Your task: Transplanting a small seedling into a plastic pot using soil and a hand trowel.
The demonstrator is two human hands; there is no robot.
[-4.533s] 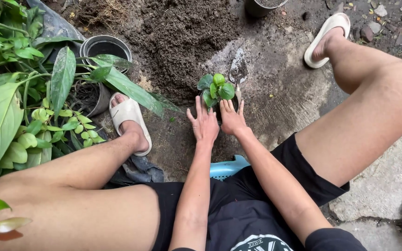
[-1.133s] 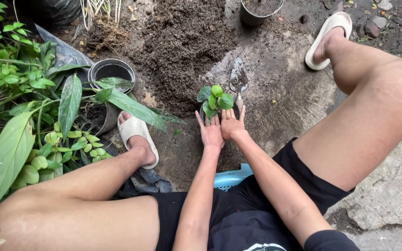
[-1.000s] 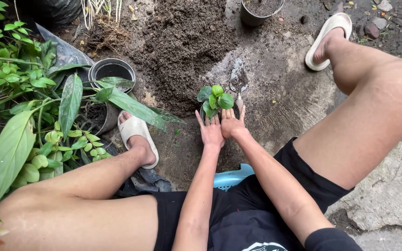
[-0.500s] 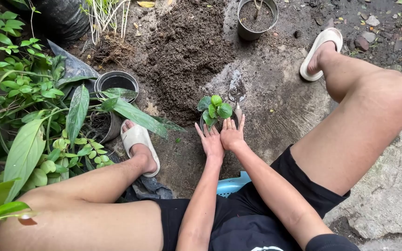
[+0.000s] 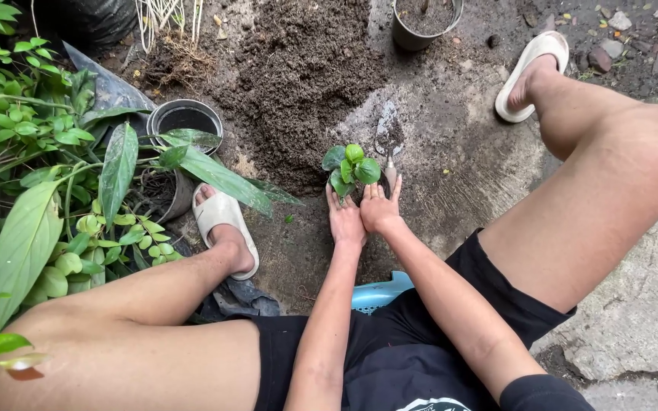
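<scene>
Seated on a blue stool (image 5: 378, 291), the person lays the left hand (image 5: 346, 221) and right hand (image 5: 380, 211) flat, fingers spread, gripping nothing, against the small dark pot (image 5: 357, 186) holding a green seedling (image 5: 352, 166) (on the ground between the feet). Just beyond lies a trowel (image 5: 388, 141), then the soil heap (image 5: 298, 68).

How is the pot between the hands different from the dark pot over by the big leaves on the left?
The small pot between the left hand and right hand holds a little green plant; the empty black pot holds none. The small pot is mostly hidden by leaves and fingers; the empty pot's round rim shows openly and looks wider. Both stand upright on the ground.
</scene>
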